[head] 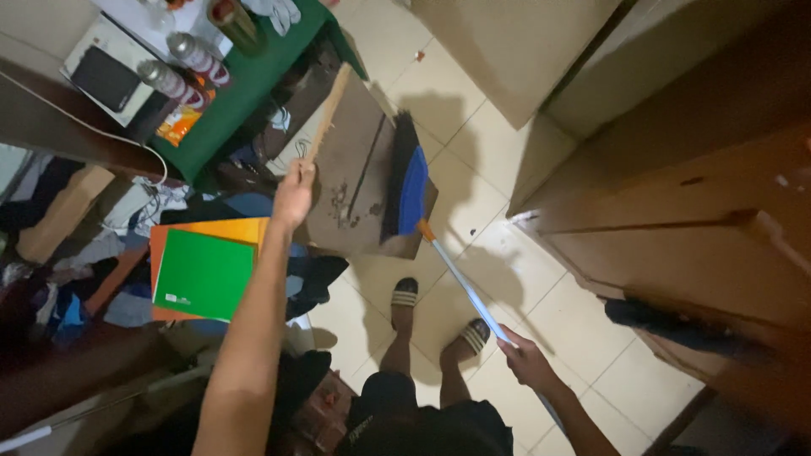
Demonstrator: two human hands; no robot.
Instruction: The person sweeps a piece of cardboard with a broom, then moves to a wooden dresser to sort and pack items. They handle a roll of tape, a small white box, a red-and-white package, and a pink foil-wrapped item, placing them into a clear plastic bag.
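Observation:
My left hand (293, 192) grips the edge of a brown wooden board (351, 173) that leans tilted over the tiled floor, with dust and small debris on its face. My right hand (525, 358) is closed around the pale handle of a broom (407, 179). The broom's blue and black bristle head rests against the board's right side. My feet in striped sandals (405, 293) stand on the tiles just below the board.
A table with a green cloth (245, 89) carries cans, a bottle and a white box at upper left. Green and orange folders (203, 272) lie on piled clothes at left. Wooden furniture (693, 228) fills the right side. Pale tiles (473, 152) lie between.

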